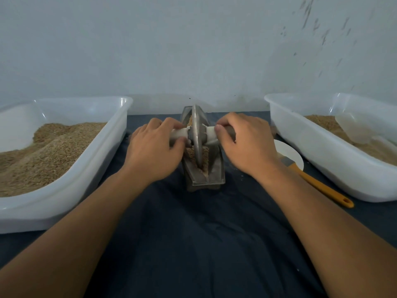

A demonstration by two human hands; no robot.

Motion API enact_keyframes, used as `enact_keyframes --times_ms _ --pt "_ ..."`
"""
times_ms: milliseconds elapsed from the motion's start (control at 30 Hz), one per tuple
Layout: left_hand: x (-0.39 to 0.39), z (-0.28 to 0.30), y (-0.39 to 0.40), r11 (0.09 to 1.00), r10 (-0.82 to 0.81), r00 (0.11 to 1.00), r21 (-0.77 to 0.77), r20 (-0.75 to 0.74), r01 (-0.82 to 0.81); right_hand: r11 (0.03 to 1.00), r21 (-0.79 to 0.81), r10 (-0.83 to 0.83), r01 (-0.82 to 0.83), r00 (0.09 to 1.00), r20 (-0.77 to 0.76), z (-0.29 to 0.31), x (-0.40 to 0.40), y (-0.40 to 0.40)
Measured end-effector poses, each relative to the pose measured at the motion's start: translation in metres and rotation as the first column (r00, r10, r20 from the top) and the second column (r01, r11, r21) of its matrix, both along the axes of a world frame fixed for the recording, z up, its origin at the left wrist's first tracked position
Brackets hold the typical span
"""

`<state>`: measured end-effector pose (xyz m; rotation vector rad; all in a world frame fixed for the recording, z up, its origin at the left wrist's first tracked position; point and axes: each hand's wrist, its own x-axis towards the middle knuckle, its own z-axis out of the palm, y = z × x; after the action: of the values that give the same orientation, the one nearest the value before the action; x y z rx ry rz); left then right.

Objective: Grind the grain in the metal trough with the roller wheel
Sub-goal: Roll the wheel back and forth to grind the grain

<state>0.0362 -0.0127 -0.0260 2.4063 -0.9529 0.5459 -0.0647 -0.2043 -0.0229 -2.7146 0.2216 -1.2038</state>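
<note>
A: Hands?
B: Left hand and right hand each curled round an axle handle, either side of the wheel.
A: Trough?
B: Trough, frame centre, long axis running away from hands; grain inside. Equal reach.

left hand: bare, no glove, ring or watch | right hand: bare, likewise | forearms: both uncovered, no sleeves showing | fingers: short plain nails
</note>
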Motion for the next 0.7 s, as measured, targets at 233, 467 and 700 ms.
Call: enact_keyframes --times_ms 233,467,700 --pt "0.015 -0.001 -0.009 0.999 0.002 1.000 0.042 0.004 -0.003 0.998 -0.065 -0.024 0.019 0.997 -0.070 -0.006 0.015 -0.011" --pt "0.032 -0.003 -0.017 0.991 0.028 0.999 0.130 0.038 -0.033 0.989 -0.141 -0.070 0.050 0.988 -0.141 -0.008 0.039 -0.023" --pt "0.048 0.004 -0.040 0.966 0.073 0.994 0.244 0.077 -0.090 0.994 -0.071 -0.097 0.083 0.972 -0.216 -0.013 0.060 -0.041"
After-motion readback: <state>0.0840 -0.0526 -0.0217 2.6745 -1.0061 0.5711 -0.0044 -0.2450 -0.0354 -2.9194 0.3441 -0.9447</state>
